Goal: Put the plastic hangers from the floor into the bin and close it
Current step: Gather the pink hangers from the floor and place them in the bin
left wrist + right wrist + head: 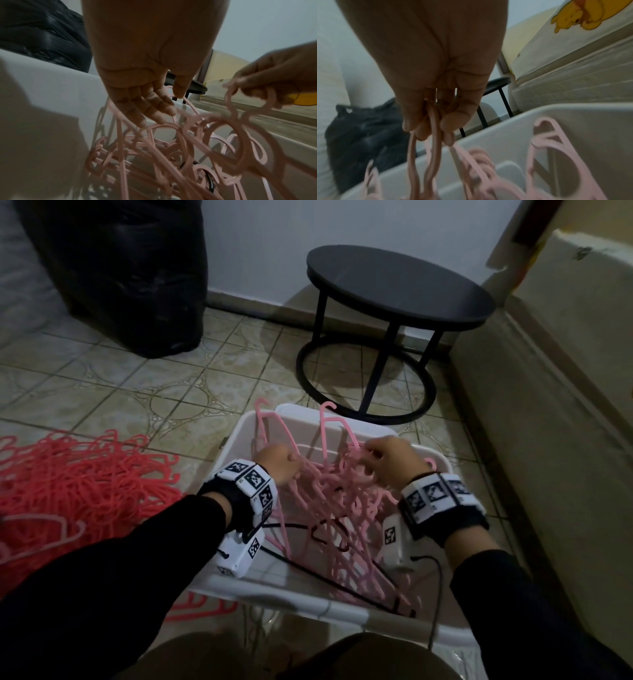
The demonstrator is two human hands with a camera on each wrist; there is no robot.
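Note:
A white plastic bin [236,436] stands open on the tiled floor in front of me, with a tangle of pale pink hangers [346,508] in it. My right hand [387,460] is over the bin's right side. In the right wrist view the right hand [429,121] pinches the hooks of some pink hangers [435,148] above the bin wall [590,128]. My left hand [277,463] is over the bin's left side. Its fingers [159,108] are fairly straight, their tips touching the pink hangers [171,155] beside the bin wall [51,83]. A heap of red hangers [78,484] lies on the floor at the left.
A round black side table [400,285] stands just behind the bin. A black bag [126,275] sits at the back left against the wall. A mattress edge [548,405] runs along the right. One pale hanger [44,529] lies on the red heap. Black cables [435,594] trail from my wrists.

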